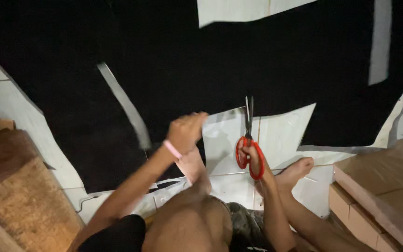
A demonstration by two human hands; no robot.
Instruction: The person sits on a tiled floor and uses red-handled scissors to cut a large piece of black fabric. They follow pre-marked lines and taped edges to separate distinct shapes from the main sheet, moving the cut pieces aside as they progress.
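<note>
We see our right hand [253,156] low and right of centre, its fingers through the red handles of the scissors [249,140], so the grip is closed on them. The blades point straight up the frame and look nearly closed; their tips lie at the edge of the black cloth [173,60], though we cannot tell whether they touch it.

Our left hand [186,130] sits just left of centre, curled into a loose fist with a pink band [172,149] at the wrist. It is blurred, and we cannot tell whether it holds anything; the fingers are turned away from us.

The cloth covers most of the upper frame and runs off the top and both sides. A pale strip [126,105] lies slanted on it at upper left, smeared by blur. Another pale strip [379,42] stands at upper right, cut off by the top edge.

White floor [281,135] shows where the cloth has gaps. Our bare legs fill the bottom centre and hide the floor beneath, with one foot [297,170] resting right of the scissors. Wooden boards [383,182] sit at lower right and lower left, both cropped.
</note>
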